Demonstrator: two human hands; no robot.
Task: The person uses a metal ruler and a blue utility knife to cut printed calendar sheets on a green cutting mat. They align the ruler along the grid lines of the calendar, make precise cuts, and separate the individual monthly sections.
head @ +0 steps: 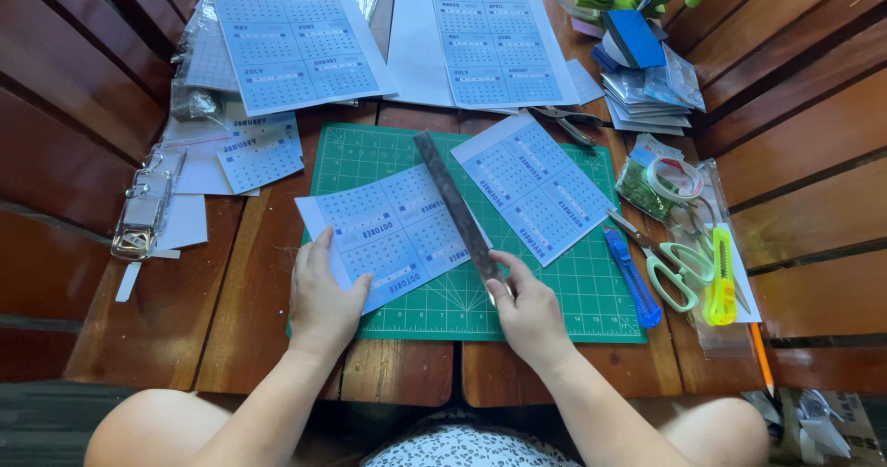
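Green mat [591, 301] protects the counter; left hand [323, 296] flat, pinning sheet [388, 231]; right hand [527, 305] pinches ruler [457, 206] along cut line.

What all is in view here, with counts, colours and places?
Mat: one, green, centre of table.
Calendar sheets on the mat: two, blue and white, one under the left hand, one to the right.
Ruler: one, dark, lying between them.
Uncut sheets: two, blue and white, far edge.
Blue knife: one, right of mat.
Scissors: one, pale green handles, right.
Yellow knife: one, far right.
Tape roll: one, clear, right.
Table: one, brown wood.
Left hand: pressing a sheet.
Right hand: on ruler's near end.
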